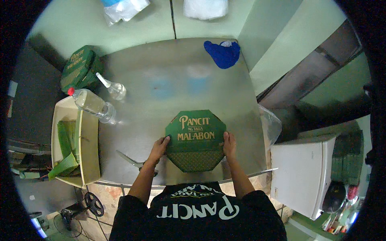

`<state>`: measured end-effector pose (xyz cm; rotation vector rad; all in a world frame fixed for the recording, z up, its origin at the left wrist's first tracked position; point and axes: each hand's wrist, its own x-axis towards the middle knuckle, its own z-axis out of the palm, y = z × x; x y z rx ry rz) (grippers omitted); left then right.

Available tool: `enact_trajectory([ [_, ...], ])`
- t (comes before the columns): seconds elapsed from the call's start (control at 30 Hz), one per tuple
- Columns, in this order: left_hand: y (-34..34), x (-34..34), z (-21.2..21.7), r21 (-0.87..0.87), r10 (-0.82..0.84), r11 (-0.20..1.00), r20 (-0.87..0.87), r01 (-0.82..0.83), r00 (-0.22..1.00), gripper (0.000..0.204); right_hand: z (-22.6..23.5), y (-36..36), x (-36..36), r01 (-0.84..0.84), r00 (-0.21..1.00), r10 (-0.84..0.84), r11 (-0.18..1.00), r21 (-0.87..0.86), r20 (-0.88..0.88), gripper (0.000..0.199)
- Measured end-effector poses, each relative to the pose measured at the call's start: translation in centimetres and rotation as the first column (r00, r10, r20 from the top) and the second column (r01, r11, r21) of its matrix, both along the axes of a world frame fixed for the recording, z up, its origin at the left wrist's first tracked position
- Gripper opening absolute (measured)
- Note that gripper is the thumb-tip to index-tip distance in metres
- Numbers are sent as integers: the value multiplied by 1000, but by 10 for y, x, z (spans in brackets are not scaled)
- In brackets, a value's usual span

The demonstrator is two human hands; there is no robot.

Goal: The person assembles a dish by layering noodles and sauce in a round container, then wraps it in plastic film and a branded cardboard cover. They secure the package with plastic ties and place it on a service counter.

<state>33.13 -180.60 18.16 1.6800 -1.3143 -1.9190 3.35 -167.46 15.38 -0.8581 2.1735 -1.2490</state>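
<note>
Octagonal green cardboard box (196, 139): flat on the steel table (161, 80), near edge, lid closed. Left hand (159, 147) and right hand (229, 144): each grips one side of the box, fingers wrapped on the rim. Step judged: seating or squaring the box; a lift would call for level, even grip. Scissors (132, 160): left of box. Beyond: two clear bottles (96, 105), cream tray of banana leaves (89, 140), blue cloth (222, 54).
</note>
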Motion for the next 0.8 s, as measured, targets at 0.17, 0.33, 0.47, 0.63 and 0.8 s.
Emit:
enact_trajectory([
  [0.17,4,-5,25,5,0,1000,-147,0,989,62,6,-2,1,-44,999,45,997,-69,19,39],
  [0.33,31,8,40,-143,17,988,-212,-48,977,61,33,20,7,-177,983,183,971,-160,24,34],
  [0.47,71,44,61,-412,-97,911,-160,23,982,59,78,74,7,-252,898,320,937,-243,301,38],
  [0.63,129,73,79,-465,-207,872,-72,151,976,54,119,137,-6,-504,713,545,836,-220,441,55],
  [0.8,166,83,75,-576,-170,817,-198,26,965,57,123,160,-3,-567,670,623,780,-264,402,55],
])
